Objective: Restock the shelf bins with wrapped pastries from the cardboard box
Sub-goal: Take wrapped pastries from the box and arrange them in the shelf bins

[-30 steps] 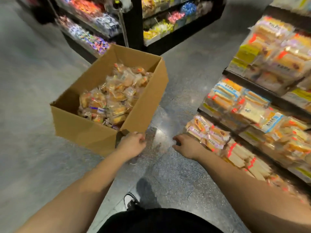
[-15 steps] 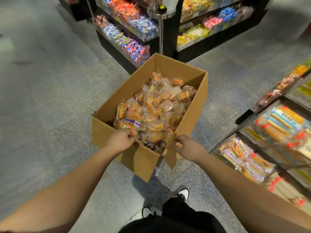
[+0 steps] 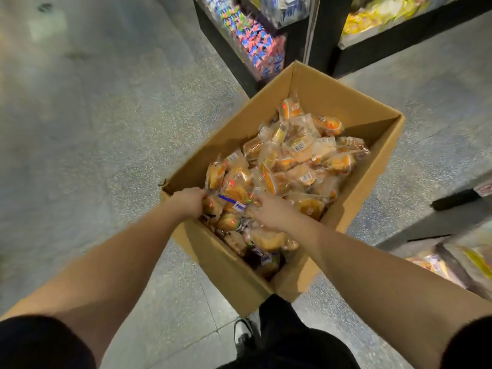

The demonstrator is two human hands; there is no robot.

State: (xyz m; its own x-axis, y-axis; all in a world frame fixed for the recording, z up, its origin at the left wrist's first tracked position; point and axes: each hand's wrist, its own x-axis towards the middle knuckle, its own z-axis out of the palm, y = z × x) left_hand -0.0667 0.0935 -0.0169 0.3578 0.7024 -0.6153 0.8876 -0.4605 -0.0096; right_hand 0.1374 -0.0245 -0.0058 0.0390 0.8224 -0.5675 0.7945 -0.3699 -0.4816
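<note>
Both hands were down in the cardboard box (image 3: 354, 201), which sat on the floor (image 3: 93, 123) right in front of the person's feet, and that box was packed with wrapped pastries (image 3: 295, 161), piled from the near wall almost to the far one. The left hand (image 3: 187, 202) was at the near left corner of the box, fingers curled into the wrappers there, apparently gripping a packet, though which one was hard to say because the knuckles covered it. The right hand (image 3: 270, 211) was just beside it, nearer the middle of the near end, fingers bent down among the packets; whether it had closed on one could not be told from this angle. By my reading the restock had barely got going at this point: the box looked close to full, nothing was in the air, and no pastry was on its way to a shelf. Nearly all of the work was left, starting with lifting out a first handful. The shelf bins (image 3: 452, 259) to be filled were barely visible, only a blurred sliver at the lower right edge, so how full they were was anyone's guess. The candy display (image 3: 255, 41) beyond the far corner of the box was smeared by motion too, and the labels on the wrappers could not be read.
</note>
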